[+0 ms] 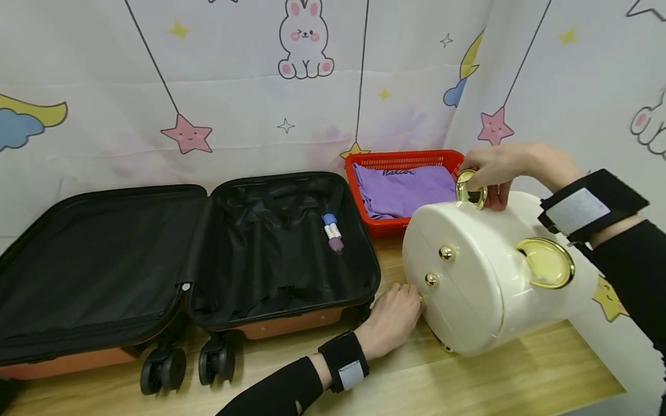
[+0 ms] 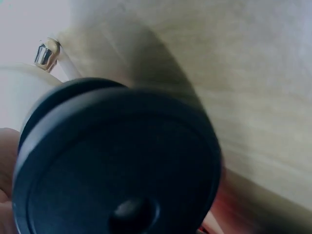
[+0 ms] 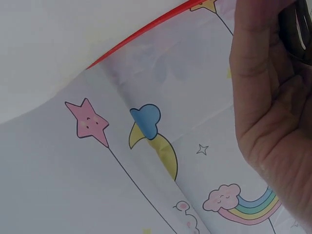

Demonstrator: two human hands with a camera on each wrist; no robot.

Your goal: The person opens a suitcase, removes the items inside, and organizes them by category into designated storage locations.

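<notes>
A cream, drum-shaped box with gold knobs and gold fittings stands at the right of the wooden table. My right hand grips the gold ring handle on its top; that hand also shows at the edge of the right wrist view. Low on the box's flat front, my left hand pinches a small gold knob, mostly hidden by the fingers. Two other gold knobs show above it. In the left wrist view a black suitcase wheel covers most of that hand.
An open suitcase with black lining lies left of the box, holding small blue, white and purple bottles. Behind stands a red basket with a folded purple cloth. A printed curtain hangs at the back.
</notes>
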